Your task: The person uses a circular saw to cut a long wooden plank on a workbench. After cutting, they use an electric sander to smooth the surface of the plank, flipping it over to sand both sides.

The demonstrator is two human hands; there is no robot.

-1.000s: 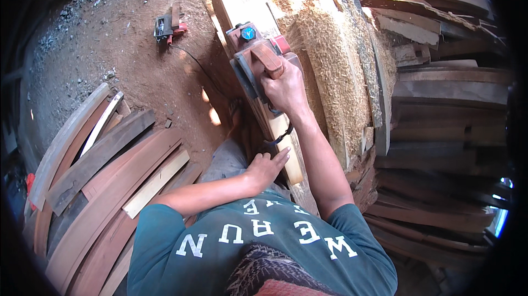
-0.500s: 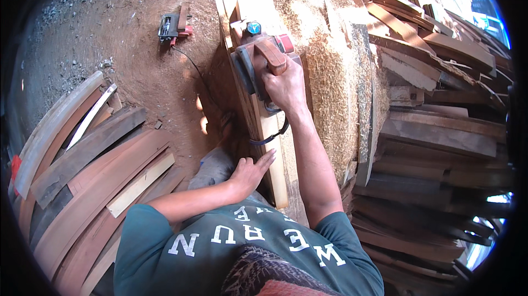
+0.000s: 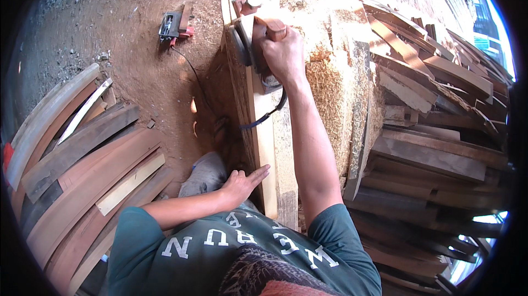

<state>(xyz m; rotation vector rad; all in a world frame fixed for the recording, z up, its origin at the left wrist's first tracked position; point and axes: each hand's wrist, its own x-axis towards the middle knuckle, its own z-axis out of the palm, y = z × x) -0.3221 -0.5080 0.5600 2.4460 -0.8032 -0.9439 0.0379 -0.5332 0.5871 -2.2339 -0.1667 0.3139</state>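
My right hand (image 3: 285, 56) is wrapped round the top handle of a hand-held electric planer (image 3: 245, 43). The planer sits on a long pale wooden board (image 3: 266, 147) that runs away from me. A dark cord (image 3: 256, 124) trails from the tool's rear and crosses the board. Nearer to me, my left hand (image 3: 242, 185) holds nothing; its stretched fingers touch or hover at the board's left edge, while the others look curled. Under the planer, the contact with the wood is hidden, and bright sunlight washes out the board's far end.
Wood shavings (image 3: 330, 92) lie heaped right of the board. Stacked timber (image 3: 429, 155) rises at the right, and more planks (image 3: 99, 186) lie at the left. A second power tool (image 3: 171, 25) rests on the dirt floor, its cable (image 3: 198, 78) running toward the board. My foot (image 3: 203, 175) is beside the board.
The planer, with my right hand on it, has slid farther away along the board, and my right arm has stretched out. My left hand stays near the same part of the board.
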